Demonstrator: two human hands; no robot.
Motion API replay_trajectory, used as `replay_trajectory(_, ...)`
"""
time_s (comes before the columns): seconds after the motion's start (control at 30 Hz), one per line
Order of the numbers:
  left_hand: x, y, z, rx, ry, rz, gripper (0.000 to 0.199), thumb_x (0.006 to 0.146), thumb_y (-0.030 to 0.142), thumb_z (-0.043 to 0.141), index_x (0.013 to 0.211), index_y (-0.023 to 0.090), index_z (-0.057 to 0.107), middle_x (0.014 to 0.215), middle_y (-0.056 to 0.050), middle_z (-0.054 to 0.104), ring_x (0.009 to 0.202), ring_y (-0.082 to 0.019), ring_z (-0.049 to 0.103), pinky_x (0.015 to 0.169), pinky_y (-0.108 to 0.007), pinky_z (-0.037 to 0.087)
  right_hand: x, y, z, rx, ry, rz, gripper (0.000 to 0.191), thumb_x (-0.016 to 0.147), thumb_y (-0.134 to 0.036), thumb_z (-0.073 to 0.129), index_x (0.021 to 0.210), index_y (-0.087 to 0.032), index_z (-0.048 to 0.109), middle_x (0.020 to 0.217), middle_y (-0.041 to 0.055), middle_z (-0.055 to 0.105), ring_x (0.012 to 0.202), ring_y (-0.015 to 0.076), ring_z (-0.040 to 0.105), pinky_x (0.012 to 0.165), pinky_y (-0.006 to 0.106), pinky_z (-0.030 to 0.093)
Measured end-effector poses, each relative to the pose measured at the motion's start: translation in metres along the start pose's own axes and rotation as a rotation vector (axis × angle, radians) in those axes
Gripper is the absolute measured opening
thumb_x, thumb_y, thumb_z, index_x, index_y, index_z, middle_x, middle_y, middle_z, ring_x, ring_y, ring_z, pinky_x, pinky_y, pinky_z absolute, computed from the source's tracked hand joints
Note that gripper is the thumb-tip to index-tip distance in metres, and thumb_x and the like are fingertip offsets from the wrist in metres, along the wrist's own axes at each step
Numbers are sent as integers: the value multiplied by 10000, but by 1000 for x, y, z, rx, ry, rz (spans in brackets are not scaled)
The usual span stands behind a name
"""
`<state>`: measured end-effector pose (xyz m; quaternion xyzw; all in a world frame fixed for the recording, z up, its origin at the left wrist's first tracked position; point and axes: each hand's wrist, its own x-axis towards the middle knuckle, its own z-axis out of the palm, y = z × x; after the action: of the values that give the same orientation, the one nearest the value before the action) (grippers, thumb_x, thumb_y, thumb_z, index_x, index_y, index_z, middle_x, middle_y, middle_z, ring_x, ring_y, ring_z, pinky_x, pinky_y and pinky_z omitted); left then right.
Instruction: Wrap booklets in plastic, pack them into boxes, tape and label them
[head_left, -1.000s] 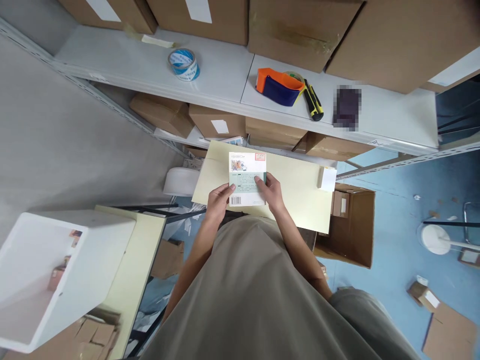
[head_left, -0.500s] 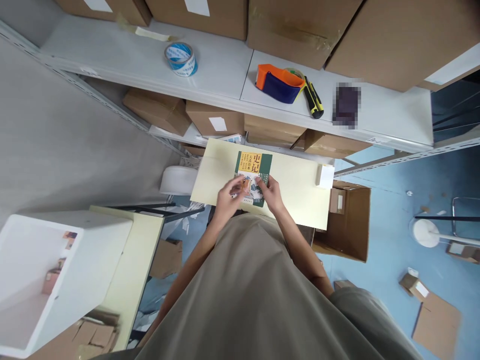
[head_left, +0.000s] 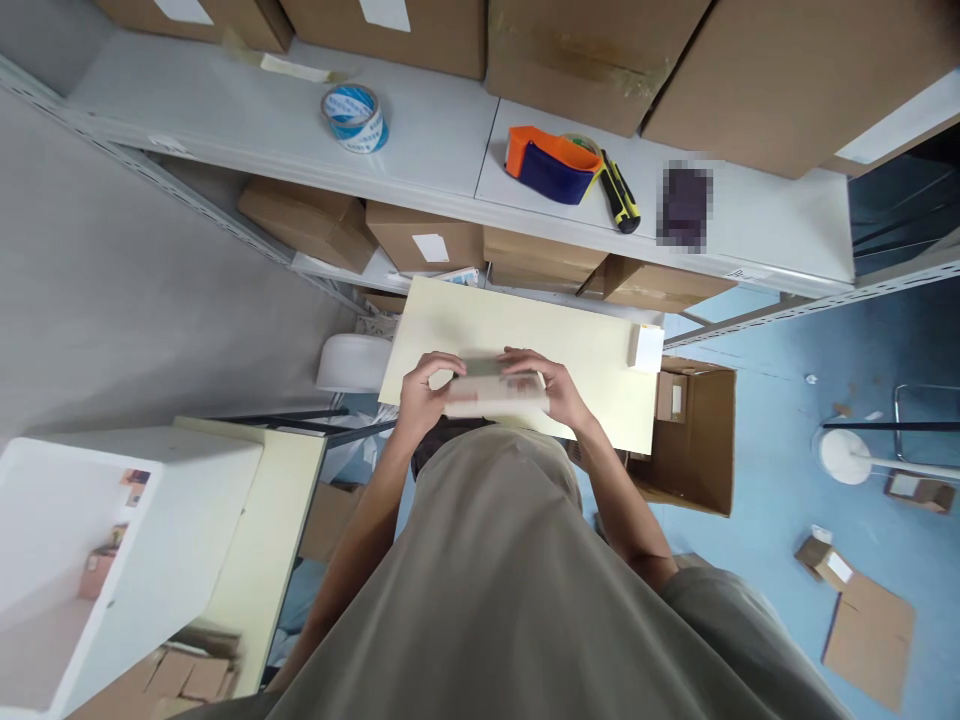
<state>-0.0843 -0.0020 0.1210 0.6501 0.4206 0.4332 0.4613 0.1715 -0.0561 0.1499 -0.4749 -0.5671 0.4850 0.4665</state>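
Between my two hands is a book (head_left: 496, 396), blurred by motion and tilted so a pale long edge faces me; its cover is out of sight. My left hand (head_left: 429, 393) grips the left end, fingers curled over the top. At the right end, my right hand (head_left: 553, 386) holds it with the fingers reaching across the far side. The book is over the near edge of a pale yellow table (head_left: 577, 345), close to my body.
A small white box (head_left: 646, 348) stands at the table's right end. On the shelf (head_left: 435, 150) ahead are a tape roll (head_left: 355, 118), an orange and blue tape dispenser (head_left: 553, 166) and a box cutter (head_left: 619, 192). An open carton (head_left: 697, 440) is at right, a white bin (head_left: 187, 520) at left.
The book has been tipped from cover-facing to edge-on and drawn slightly nearer. My hands have moved apart to its two ends.
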Motion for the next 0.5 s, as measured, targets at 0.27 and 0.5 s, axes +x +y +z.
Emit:
replay_trajectory(0.27,0,9,-7,49,53,88,57,932,241,760,891,251,720,1026,-57,798,1040,-244,739,1002,-436,566,0,-8,-1,-159,-18,-135,285,993,-557,745,1159,-351,850,1380,64,765,1428,302,619,1305,565,347)
replay_trajectory(0.5,-8,4,-13,-29,-20,-165,286,978,467,735,1124,225,769,1076,-72,786,1010,-216,745,975,-355,586,-1,4,0,-3,199,94,717,1008,-573,704,1636,-284,514,883,0,756,841,194,688,847,352,601)
